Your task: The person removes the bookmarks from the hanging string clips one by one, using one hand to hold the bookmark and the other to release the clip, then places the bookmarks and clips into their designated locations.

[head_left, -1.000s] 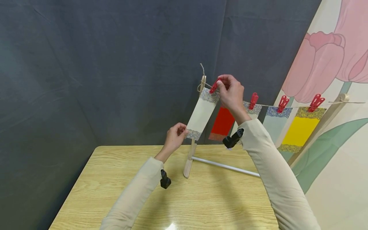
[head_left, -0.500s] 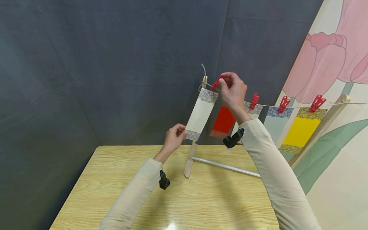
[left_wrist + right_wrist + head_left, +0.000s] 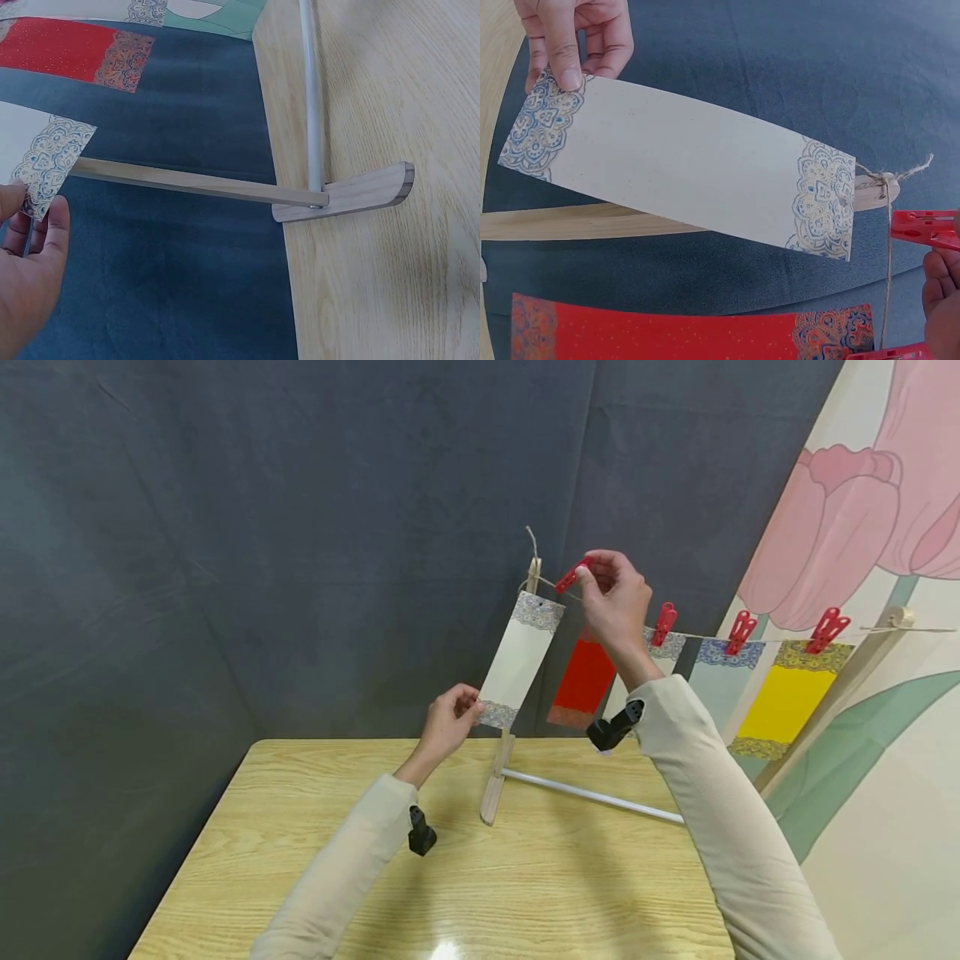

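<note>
Slanting lengthwise up from the pinching fingers of the left hand, the lace-bordered cream card ends just short of the red clothespin the right hand pinches at the twine.

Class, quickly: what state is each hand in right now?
Left hand: closed, pinching a white card with patterned ends.
Right hand: closed, pinching a red clothespin.

Dark grey cloth hangs behind wood-grain surface; right of cloth, pale mural: pink tulips, green leaf.
</note>
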A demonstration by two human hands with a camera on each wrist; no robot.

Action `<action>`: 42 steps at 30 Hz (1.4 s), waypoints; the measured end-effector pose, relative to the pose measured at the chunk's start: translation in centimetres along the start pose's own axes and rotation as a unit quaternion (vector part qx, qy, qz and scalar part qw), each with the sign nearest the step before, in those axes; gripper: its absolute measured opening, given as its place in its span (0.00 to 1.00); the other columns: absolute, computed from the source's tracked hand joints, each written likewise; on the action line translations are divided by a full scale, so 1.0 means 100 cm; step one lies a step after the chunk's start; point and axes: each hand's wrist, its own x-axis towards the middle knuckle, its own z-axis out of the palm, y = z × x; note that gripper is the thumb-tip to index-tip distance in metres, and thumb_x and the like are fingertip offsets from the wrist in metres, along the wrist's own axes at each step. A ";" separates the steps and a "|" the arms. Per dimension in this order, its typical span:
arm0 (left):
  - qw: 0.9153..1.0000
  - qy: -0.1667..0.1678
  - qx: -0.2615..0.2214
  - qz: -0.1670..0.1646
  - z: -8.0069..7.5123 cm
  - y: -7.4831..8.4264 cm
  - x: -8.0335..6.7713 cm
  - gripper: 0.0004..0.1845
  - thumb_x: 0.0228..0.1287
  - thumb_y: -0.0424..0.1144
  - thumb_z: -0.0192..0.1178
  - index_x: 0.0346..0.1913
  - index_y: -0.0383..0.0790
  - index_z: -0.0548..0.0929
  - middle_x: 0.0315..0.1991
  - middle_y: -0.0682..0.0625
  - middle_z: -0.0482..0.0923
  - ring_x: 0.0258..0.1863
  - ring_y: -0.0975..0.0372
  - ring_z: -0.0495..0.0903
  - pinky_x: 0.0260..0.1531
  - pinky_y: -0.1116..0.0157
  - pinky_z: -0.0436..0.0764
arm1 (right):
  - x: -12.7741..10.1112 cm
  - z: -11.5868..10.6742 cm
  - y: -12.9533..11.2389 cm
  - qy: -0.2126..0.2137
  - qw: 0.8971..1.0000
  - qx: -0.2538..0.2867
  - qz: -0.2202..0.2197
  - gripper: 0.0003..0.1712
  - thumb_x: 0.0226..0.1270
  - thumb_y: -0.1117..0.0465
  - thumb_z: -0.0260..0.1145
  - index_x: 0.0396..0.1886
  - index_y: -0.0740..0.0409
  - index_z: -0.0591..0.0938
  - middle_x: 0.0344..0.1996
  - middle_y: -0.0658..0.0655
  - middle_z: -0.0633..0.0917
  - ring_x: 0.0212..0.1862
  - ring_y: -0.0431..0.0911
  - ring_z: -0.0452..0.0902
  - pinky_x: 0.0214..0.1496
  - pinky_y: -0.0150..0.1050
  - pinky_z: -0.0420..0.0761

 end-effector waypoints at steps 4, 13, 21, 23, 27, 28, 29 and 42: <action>1.000 -0.002 -0.005 -0.001 -0.001 -0.001 -0.001 0.04 0.66 0.30 0.61 0.41 0.33 0.80 0.31 0.46 0.77 0.28 0.58 0.79 0.30 0.63 0.83 | -0.002 -0.002 -0.001 0.000 1.000 0.014 -0.005 0.15 0.69 0.59 0.65 0.50 0.64 0.81 0.41 0.59 0.85 0.41 0.43 0.78 0.45 0.29 0.77; 1.000 0.000 -0.005 -0.003 -0.003 -0.001 -0.002 0.04 0.66 0.29 0.62 0.42 0.33 0.80 0.31 0.46 0.77 0.28 0.58 0.78 0.31 0.62 0.83 | -0.005 -0.005 -0.003 -0.004 0.999 0.032 -0.002 0.20 0.65 0.53 0.68 0.50 0.62 0.82 0.42 0.59 0.85 0.41 0.45 0.80 0.49 0.31 0.78; 1.000 0.003 -0.022 0.000 -0.008 0.002 -0.006 0.05 0.65 0.29 0.62 0.42 0.32 0.80 0.32 0.43 0.77 0.29 0.55 0.78 0.32 0.61 0.84 | -0.007 -0.006 0.000 0.010 0.999 0.040 0.014 0.21 0.62 0.50 0.71 0.46 0.60 0.84 0.38 0.56 0.86 0.38 0.42 0.80 0.44 0.31 0.80; 1.000 0.002 -0.029 0.002 -0.009 0.002 -0.007 0.06 0.66 0.30 0.62 0.42 0.31 0.80 0.32 0.42 0.77 0.29 0.52 0.78 0.33 0.58 0.84 | -0.008 -0.007 0.000 0.011 0.999 0.043 0.014 0.20 0.61 0.51 0.71 0.46 0.60 0.84 0.38 0.56 0.86 0.39 0.42 0.81 0.44 0.31 0.80; 0.999 -0.001 -0.043 0.005 -0.013 0.009 -0.011 0.07 0.66 0.28 0.61 0.43 0.27 0.79 0.34 0.36 0.77 0.31 0.46 0.78 0.35 0.53 0.84 | -0.010 -0.008 -0.001 0.010 0.999 0.045 0.013 0.18 0.60 0.54 0.72 0.46 0.60 0.83 0.39 0.56 0.87 0.39 0.43 0.81 0.46 0.31 0.80; 0.999 0.000 -0.046 0.007 -0.014 0.009 -0.012 0.07 0.66 0.28 0.61 0.43 0.26 0.79 0.34 0.35 0.77 0.31 0.45 0.78 0.35 0.53 0.83 | -0.011 -0.008 -0.001 0.010 0.999 0.045 0.011 0.18 0.60 0.55 0.72 0.45 0.60 0.83 0.39 0.56 0.87 0.39 0.43 0.81 0.47 0.32 0.80; 0.999 0.000 -0.048 0.007 -0.015 0.010 -0.012 0.07 0.66 0.28 0.61 0.43 0.26 0.79 0.34 0.35 0.77 0.31 0.44 0.78 0.35 0.53 0.83 | -0.011 -0.008 -0.001 0.010 0.999 0.046 0.010 0.17 0.60 0.56 0.72 0.45 0.60 0.82 0.39 0.56 0.87 0.39 0.43 0.82 0.47 0.32 0.80; 0.997 0.009 -0.075 0.002 -0.021 0.002 -0.015 0.06 0.64 0.27 0.63 0.41 0.27 0.80 0.31 0.42 0.77 0.28 0.52 0.79 0.36 0.48 0.83 | -0.018 -0.010 0.000 0.013 0.998 0.063 -0.006 0.17 0.57 0.61 0.73 0.45 0.63 0.80 0.40 0.58 0.87 0.39 0.43 0.83 0.48 0.32 0.80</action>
